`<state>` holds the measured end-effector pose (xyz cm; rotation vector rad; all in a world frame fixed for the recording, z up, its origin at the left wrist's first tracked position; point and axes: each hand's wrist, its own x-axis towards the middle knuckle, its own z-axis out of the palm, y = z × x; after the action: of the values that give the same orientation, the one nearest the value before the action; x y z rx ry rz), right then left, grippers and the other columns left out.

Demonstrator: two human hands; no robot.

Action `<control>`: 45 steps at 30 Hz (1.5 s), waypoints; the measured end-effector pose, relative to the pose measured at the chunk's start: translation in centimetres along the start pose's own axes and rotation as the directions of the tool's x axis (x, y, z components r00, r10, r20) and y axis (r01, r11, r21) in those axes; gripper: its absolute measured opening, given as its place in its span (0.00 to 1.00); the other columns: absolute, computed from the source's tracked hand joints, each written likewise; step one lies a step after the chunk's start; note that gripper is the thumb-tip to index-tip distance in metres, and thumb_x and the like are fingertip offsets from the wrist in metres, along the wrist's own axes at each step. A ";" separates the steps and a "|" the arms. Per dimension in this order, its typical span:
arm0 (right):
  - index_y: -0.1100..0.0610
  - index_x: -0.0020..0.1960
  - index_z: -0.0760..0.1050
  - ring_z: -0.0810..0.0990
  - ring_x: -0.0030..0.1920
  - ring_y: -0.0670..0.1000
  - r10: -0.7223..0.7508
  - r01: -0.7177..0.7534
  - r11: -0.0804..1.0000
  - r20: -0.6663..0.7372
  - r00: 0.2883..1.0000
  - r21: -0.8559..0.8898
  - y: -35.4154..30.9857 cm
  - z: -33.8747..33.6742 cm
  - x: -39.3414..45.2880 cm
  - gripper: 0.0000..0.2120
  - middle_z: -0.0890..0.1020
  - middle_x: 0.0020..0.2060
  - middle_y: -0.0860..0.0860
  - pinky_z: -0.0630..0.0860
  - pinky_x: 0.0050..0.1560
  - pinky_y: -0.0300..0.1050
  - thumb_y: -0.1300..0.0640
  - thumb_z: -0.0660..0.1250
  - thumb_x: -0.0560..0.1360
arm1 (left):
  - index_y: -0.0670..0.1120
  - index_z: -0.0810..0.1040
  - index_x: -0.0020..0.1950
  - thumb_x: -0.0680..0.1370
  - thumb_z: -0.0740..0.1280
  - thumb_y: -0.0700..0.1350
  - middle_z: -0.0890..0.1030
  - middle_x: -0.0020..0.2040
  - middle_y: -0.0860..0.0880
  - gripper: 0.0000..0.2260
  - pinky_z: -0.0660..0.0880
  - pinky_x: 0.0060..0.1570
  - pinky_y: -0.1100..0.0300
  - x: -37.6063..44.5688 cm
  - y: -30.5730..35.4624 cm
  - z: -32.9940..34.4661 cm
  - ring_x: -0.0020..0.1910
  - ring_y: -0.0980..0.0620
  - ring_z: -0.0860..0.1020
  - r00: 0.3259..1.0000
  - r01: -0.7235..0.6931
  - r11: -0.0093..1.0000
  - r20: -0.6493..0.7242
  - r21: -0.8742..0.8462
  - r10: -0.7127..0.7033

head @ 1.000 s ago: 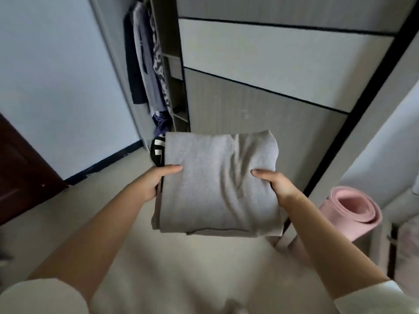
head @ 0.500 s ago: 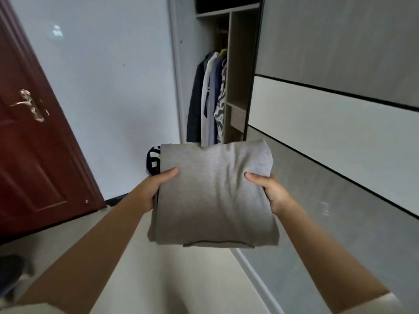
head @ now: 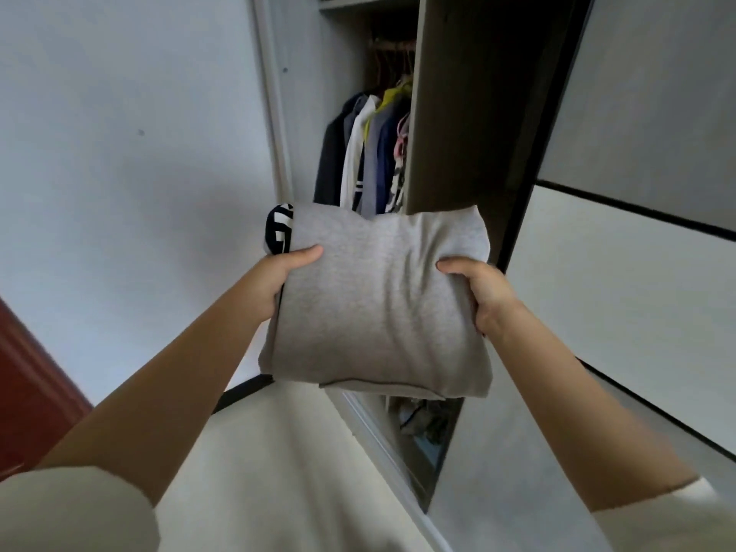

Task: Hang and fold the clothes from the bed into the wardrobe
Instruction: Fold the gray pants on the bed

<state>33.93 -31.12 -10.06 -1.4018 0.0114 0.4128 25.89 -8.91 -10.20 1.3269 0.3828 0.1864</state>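
Person stands at the wardrobe [head: 458,113] w/ both arms out, carrying a folded grey top [head: 378,304] flat btwn the hands, held up in front of the open section. Left hand [head: 278,278] grips the top's left edge at approx 9 o'clock: thumb lies on the upper face pointing to 3, other fingers are under the cloth, can't tell how they lie. Right hand [head: 484,292] grips the right edge at approx 3 o'clock, thumb curled over the upper face, pinching the cloth so it puckers there; fingers underneath, hidden. A black-and-white garment [head: 278,233] sticks out from under the grey top at its 10 o'clock corner, just above the left thumb. At 12 o'clock behind the top, hung clothes [head: 370,161] in dark, white, yellow & blue crowd the rail inside the wardrobe. Sliding door [head: 637,193], grey w/ a white band, fills the 3 o'clock side. Plain wall [head: 139,153] runs along 9 o'clock, w/ a red-brown door [head: 28,384] at 8 o'clock. Pale sleeves [head: 71,507] show at the lower corners.
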 end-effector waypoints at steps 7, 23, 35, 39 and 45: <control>0.55 0.51 0.68 0.76 0.43 0.49 -0.144 0.142 0.990 -0.121 0.982 -0.022 -4.1 2.8 11.8 0.12 0.76 0.44 0.50 0.73 0.44 0.45 0.60 0.69 0.71 | 0.45 0.79 0.48 0.75 0.66 0.41 0.84 0.36 0.52 0.04 0.78 0.30 0.64 14.8 3.3 2.1 0.36 0.55 0.83 0.993 -0.109 0.993 0.058 0.037 0.107; 0.66 0.63 0.71 0.75 0.51 0.50 -0.325 0.422 0.898 -0.832 0.450 -0.123 -12.8 -0.5 28.6 0.20 0.76 0.54 0.53 0.71 0.40 0.36 0.66 0.67 0.72 | 0.42 0.72 0.65 0.72 0.72 0.45 0.78 0.58 0.46 0.23 0.73 0.56 0.57 39.5 9.3 19.2 0.57 0.47 0.76 0.809 -0.317 0.929 0.565 0.192 0.159; 0.55 0.72 0.60 0.49 0.74 0.60 -0.515 -0.737 0.336 -0.770 0.378 -0.587 -6.2 -5.2 32.9 0.29 0.56 0.73 0.57 0.51 0.71 0.57 0.50 0.64 0.74 | 0.34 0.49 0.74 0.74 0.65 0.37 0.57 0.72 0.33 0.34 0.60 0.68 0.50 45.7 1.6 21.1 0.71 0.35 0.60 0.633 -0.772 0.265 0.667 0.578 0.393; 0.48 0.70 0.64 0.45 0.75 0.54 -0.503 -0.596 0.077 -0.547 0.669 -0.799 -3.2 -3.1 31.1 0.22 0.55 0.74 0.49 0.43 0.72 0.57 0.44 0.55 0.78 | 0.33 0.64 0.70 0.68 0.75 0.45 0.67 0.67 0.33 0.36 0.65 0.64 0.44 43.9 1.3 19.0 0.66 0.35 0.69 0.114 -0.933 -0.276 0.915 0.233 0.387; 0.40 0.74 0.44 0.32 0.73 0.56 -0.054 -0.466 0.081 -0.471 0.880 -0.881 -2.7 -4.2 29.8 0.43 0.35 0.74 0.48 0.40 0.72 0.62 0.38 0.67 0.69 | 0.49 0.39 0.76 0.67 0.69 0.65 0.38 0.76 0.42 0.52 0.40 0.72 0.42 45.0 1.3 19.3 0.73 0.35 0.38 0.416 -0.870 -0.452 0.784 0.196 -0.461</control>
<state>63.36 -27.28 -15.67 -2.9483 0.3548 0.3587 74.75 -10.46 -12.70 3.1907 -1.4753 -0.4163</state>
